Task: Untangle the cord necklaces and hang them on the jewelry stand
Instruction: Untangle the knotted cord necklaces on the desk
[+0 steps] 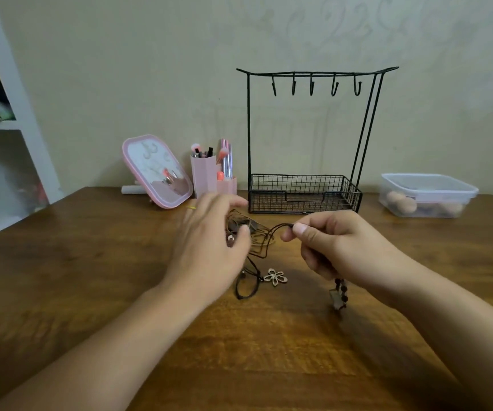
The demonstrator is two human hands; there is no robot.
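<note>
A tangle of dark and tan cord necklaces (261, 241) lies on the wooden table (91, 262) in front of me. A pale flower pendant (275, 277) rests at its near edge, and a beaded pendant (340, 293) hangs below my right hand. My left hand (209, 241) is over the tangle's left side, blurred, thumb against the cords. My right hand (328, 244) pinches a dark cord end between thumb and forefinger, lifted just above the table. The black wire jewelry stand (307, 129) stands behind the tangle, its several hooks bare.
A pink-framed mirror (156, 170) and a pink brush holder (209, 173) stand at the back left of the stand. A lidded clear plastic box (426, 194) sits at the back right. White shelves (8, 114) rise at the far left.
</note>
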